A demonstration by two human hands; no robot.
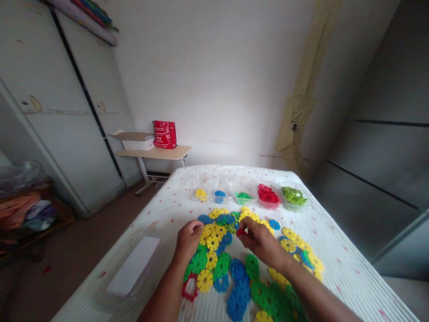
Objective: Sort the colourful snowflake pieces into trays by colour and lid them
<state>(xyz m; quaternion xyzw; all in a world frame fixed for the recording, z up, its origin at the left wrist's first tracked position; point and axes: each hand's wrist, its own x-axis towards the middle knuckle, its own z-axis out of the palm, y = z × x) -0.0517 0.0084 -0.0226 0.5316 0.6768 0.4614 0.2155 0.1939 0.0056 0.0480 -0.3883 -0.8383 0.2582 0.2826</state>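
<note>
My right hand (257,238) is over the middle of the pile with its fingers closed on a small red plastic piece (240,232). My left hand (189,236) hovers at the pile's left edge, thumb and fingers pinched together; whatever is in them cannot be made out. Around both hands lie flat notched plastic discs: yellow discs (212,243), blue discs (238,293) and green discs (222,264). A red open-frame piece (190,287) lies at the near left of the pile, below my left hand.
Along the far side stand clear containers with yellow pieces (201,194), blue pieces (219,196), green pieces (243,197), red pieces (268,195) and light green pieces (293,196). A white slab (134,266) rests on a clear plastic tray at the left. Behind is a side table (167,153).
</note>
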